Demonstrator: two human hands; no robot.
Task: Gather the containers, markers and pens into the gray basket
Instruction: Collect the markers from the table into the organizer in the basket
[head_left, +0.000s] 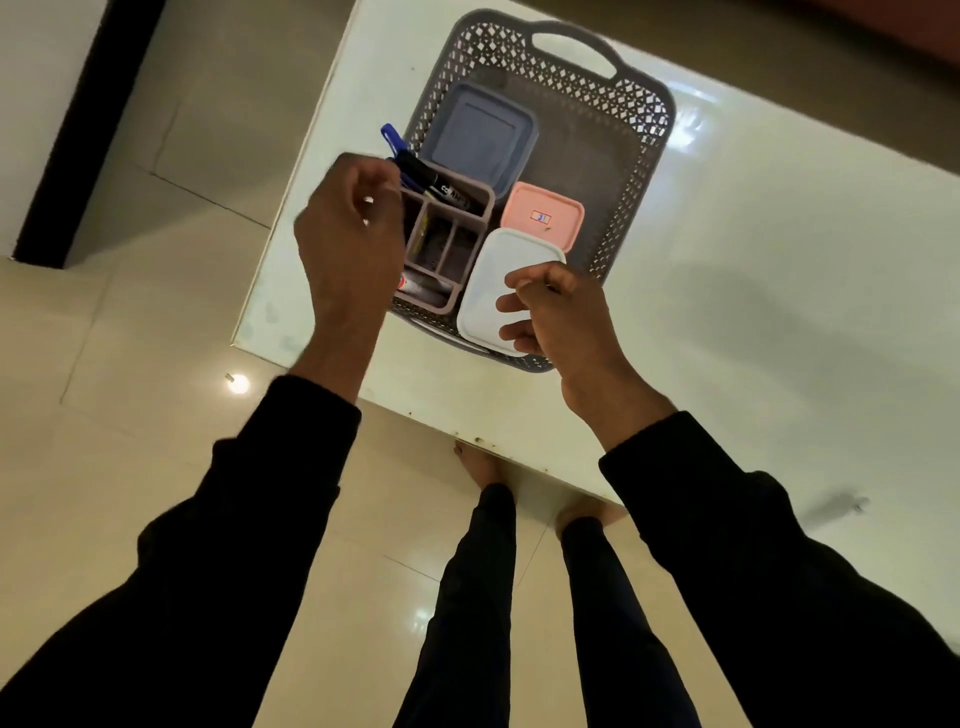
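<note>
our left hand (349, 228) pinches a black marker (434, 183) and a blue pen (396, 148) over the divided organizer (451, 244) in the gray basket (613, 156) on the white table (779, 291). our right hand (553, 312), fingers loosely curled and holding nothing, hovers above the white container (493, 291), beside the pink container (545, 213) and blue-gray container (480, 136).

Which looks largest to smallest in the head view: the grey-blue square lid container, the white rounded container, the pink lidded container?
1. Grey-blue square lid container and white rounded container: near alike; the white one is partly hidden by the right hand, so unranked.
2. Pink lidded container: clearly smallest, though partly overlapped.
</note>
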